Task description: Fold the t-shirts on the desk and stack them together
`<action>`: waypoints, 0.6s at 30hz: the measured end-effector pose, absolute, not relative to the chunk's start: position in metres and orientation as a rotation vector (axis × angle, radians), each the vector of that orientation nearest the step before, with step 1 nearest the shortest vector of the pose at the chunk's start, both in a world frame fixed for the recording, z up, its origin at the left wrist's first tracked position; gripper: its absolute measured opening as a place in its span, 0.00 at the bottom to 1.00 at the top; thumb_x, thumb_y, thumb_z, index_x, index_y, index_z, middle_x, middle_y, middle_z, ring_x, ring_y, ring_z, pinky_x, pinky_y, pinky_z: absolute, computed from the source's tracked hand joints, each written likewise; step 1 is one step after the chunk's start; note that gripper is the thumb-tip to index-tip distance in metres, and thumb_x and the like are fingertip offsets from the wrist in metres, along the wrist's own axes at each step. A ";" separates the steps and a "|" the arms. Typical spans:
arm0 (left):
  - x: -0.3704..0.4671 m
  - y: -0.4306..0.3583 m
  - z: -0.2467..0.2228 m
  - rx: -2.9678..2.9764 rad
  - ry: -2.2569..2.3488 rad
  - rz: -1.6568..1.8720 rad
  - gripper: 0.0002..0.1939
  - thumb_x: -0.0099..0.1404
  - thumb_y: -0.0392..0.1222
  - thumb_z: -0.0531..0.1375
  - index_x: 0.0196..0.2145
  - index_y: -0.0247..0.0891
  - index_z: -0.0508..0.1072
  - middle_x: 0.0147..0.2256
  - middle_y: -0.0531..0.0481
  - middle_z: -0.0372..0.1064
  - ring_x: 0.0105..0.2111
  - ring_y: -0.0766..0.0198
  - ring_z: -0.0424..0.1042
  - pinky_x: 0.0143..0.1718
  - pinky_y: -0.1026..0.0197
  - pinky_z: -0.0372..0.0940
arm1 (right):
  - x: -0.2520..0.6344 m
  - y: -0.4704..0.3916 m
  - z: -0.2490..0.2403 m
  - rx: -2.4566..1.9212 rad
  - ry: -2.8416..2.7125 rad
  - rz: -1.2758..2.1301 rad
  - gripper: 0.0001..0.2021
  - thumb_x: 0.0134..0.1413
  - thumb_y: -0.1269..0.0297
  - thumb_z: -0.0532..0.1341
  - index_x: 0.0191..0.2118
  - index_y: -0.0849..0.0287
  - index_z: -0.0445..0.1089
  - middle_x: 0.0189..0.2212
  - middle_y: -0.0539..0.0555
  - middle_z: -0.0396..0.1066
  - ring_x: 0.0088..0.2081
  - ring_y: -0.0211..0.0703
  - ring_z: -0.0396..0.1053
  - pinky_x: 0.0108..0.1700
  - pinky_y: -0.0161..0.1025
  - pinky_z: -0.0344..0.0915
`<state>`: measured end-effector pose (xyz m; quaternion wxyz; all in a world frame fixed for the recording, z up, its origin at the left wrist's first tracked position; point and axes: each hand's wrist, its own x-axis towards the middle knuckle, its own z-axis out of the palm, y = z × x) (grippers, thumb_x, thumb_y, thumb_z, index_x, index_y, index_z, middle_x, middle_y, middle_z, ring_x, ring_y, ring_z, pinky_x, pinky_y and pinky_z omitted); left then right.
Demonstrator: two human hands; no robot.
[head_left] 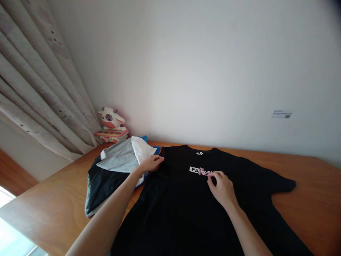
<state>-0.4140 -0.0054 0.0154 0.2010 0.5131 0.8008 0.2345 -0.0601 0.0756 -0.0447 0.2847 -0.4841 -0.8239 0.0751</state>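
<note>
With the chest of the shirt as the clock's centre and twelve toward the wall (191,71), a black T-shirt (186,209) lay spread across the surface (53,202), its collar (199,150) at twelve o'clock and its body running past six, out of view. One sleeve (282,181) reached out to three o'clock.

Beside it, from nine to ten o'clock, sat a pile of clothes (119,156), with a grey cloth on top, a white piece over its right side, black cloth at the near side and bits of blue at the far edge. The pile crowded the shirt's shoulder, and the left forearm crossed in front of its near right part.

The left hand (151,163) was at ten o'clock, touching the shoulder edge, its fingers held close together; whether they gripped fabric, I could not tell. The right hand (222,186) was over the chest, thumb and forefinger nearly meeting at the print (195,170) and covering its right end; whether cloth was caught between them, I could not tell.

Farther out at ten o'clock, behind the pile, a cow toy (110,121) with a colourful keyboard (112,133) stood near a patterned curtain (39,71). A small label (281,114) was on the wall toward two o'clock.
</note>
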 end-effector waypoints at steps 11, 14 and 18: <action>-0.393 0.025 -0.004 1.237 2.533 0.843 0.19 0.65 0.41 0.61 0.52 0.32 0.78 0.51 0.36 0.79 0.53 0.45 0.77 0.54 0.54 0.69 | -0.060 0.073 -0.041 -1.277 -2.226 0.228 0.10 0.64 0.63 0.55 0.41 0.54 0.75 0.46 0.56 0.75 0.47 0.50 0.74 0.52 0.49 0.65; -0.395 0.028 0.008 1.253 2.592 1.016 0.23 0.67 0.34 0.55 0.57 0.29 0.74 0.56 0.35 0.75 0.56 0.50 0.75 0.57 0.57 0.68 | -0.061 0.072 -0.039 -1.306 -2.235 0.232 0.10 0.64 0.63 0.55 0.41 0.54 0.75 0.46 0.56 0.75 0.46 0.50 0.74 0.51 0.49 0.65; -0.401 0.036 0.039 1.424 2.579 1.241 0.28 0.65 0.29 0.53 0.62 0.28 0.70 0.65 0.37 0.64 0.65 0.55 0.64 0.66 0.59 0.59 | -0.061 0.072 -0.037 -1.313 -2.245 0.250 0.10 0.64 0.64 0.56 0.42 0.54 0.75 0.46 0.56 0.75 0.47 0.51 0.73 0.53 0.51 0.64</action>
